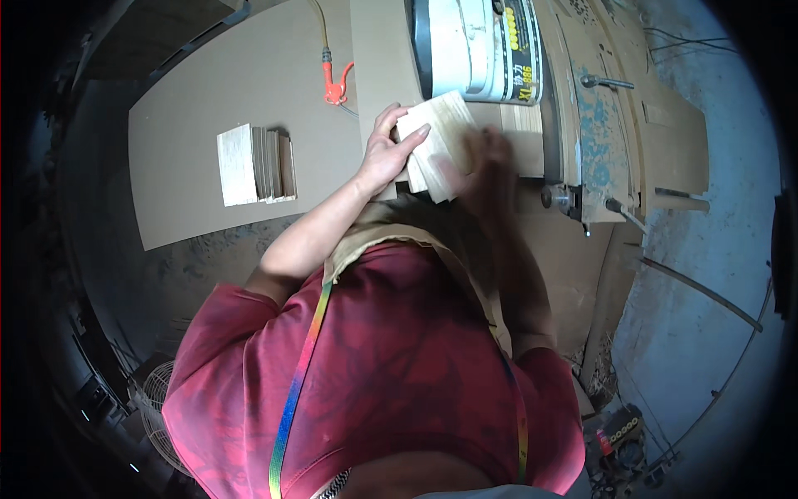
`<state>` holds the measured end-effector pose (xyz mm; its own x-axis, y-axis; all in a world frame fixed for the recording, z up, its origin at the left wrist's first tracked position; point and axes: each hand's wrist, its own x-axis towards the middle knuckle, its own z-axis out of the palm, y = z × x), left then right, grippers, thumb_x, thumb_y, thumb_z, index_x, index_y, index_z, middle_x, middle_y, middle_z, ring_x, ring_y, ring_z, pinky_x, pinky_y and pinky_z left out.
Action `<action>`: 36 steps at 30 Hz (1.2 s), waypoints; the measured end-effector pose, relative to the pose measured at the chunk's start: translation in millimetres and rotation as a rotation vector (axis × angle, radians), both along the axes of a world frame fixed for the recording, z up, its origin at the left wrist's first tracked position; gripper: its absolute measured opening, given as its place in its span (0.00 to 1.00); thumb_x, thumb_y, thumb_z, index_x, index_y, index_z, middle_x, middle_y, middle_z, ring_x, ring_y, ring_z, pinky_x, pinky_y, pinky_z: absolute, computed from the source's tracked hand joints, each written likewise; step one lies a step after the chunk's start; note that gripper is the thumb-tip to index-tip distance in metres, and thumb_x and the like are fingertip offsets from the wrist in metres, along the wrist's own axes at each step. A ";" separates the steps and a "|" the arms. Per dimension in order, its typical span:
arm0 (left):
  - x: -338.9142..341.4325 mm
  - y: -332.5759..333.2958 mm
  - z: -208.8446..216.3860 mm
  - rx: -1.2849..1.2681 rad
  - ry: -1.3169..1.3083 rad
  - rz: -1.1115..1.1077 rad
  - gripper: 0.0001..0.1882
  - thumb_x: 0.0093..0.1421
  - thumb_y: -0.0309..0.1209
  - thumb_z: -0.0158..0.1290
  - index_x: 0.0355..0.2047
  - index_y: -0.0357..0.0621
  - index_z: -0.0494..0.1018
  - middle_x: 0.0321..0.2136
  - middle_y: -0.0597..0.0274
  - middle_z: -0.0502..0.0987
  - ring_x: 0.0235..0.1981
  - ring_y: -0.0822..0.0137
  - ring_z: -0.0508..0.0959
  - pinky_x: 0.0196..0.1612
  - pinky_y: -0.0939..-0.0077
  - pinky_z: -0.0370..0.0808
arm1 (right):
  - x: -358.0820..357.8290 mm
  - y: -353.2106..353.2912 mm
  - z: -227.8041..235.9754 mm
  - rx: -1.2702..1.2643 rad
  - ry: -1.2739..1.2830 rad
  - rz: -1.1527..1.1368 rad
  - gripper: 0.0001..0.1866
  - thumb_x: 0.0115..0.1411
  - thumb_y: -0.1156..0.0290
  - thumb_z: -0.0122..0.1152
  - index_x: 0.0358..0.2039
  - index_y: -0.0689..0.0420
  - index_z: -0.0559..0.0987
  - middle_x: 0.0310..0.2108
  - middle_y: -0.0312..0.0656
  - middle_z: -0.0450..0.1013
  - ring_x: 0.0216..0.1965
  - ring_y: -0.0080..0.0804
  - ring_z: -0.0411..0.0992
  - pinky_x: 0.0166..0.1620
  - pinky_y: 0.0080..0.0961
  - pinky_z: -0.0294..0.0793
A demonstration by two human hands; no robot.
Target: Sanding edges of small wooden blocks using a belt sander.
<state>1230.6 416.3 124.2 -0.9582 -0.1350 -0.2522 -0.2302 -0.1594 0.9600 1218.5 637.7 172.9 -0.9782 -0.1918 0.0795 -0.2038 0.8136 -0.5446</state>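
Just in front of my body, a small stack of pale, thin wooden boards is held at a tilt. My left hand grips its left side, thumb across the top face and fingers round the far left edge. At the stack's right side, my right hand is smeared by motion and in shadow. Whether its fingers close on the boards cannot be made out. Off to the left, a row of similar wooden boards stands on edge on the brown work surface.
A white bucket lies beyond my hands, with more wooden pieces beside it. An orange air blow gun on a hose lies at the far left. Machinery with a chipped blue metal plate and handles stands to the right.
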 end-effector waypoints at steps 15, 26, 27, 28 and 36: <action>3.0 -18.3 14.1 0.138 -0.029 -0.145 0.27 0.68 0.30 0.68 0.66 0.49 0.77 0.77 0.46 0.56 0.73 0.53 0.65 0.73 0.63 0.67 | -13.8 78.5 -103.8 0.396 0.391 -0.207 0.29 0.63 0.61 0.73 0.60 0.65 0.77 0.58 0.59 0.73 0.51 0.58 0.74 0.53 0.48 0.79; -6.0 8.0 20.5 -0.253 -0.101 0.053 0.23 0.68 0.29 0.68 0.62 0.43 0.79 0.74 0.50 0.62 0.70 0.56 0.68 0.70 0.64 0.71 | 22.0 -18.8 4.1 0.058 0.141 0.127 0.30 0.61 0.59 0.73 0.58 0.65 0.78 0.57 0.59 0.74 0.54 0.62 0.74 0.54 0.51 0.81; -6.5 8.8 21.9 -0.236 -0.062 0.048 0.23 0.68 0.29 0.68 0.62 0.43 0.79 0.74 0.50 0.62 0.70 0.56 0.68 0.70 0.64 0.71 | 32.6 -15.5 5.6 0.065 0.180 0.061 0.30 0.61 0.59 0.73 0.58 0.65 0.78 0.57 0.59 0.74 0.54 0.62 0.74 0.54 0.51 0.81; -6.8 8.3 23.3 -0.229 -0.066 0.041 0.23 0.67 0.29 0.68 0.62 0.42 0.79 0.74 0.50 0.62 0.69 0.55 0.69 0.69 0.64 0.71 | 42.6 -10.6 4.2 0.066 0.210 -0.003 0.29 0.61 0.61 0.73 0.58 0.65 0.78 0.56 0.58 0.74 0.54 0.61 0.75 0.54 0.50 0.80; -0.3 -28.7 26.6 0.207 -0.095 -0.148 0.24 0.66 0.34 0.70 0.60 0.41 0.81 0.71 0.49 0.65 0.66 0.52 0.72 0.68 0.64 0.73 | 20.1 72.4 -54.9 0.316 0.204 -0.253 0.24 0.62 0.68 0.69 0.58 0.63 0.78 0.54 0.56 0.74 0.53 0.58 0.76 0.56 0.48 0.79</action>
<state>1230.3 387.6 150.8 -0.9343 0.0684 -0.3498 -0.3533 -0.3085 0.8832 1238.6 710.1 118.0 -0.9678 0.0053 0.2516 -0.0548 0.9714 -0.2312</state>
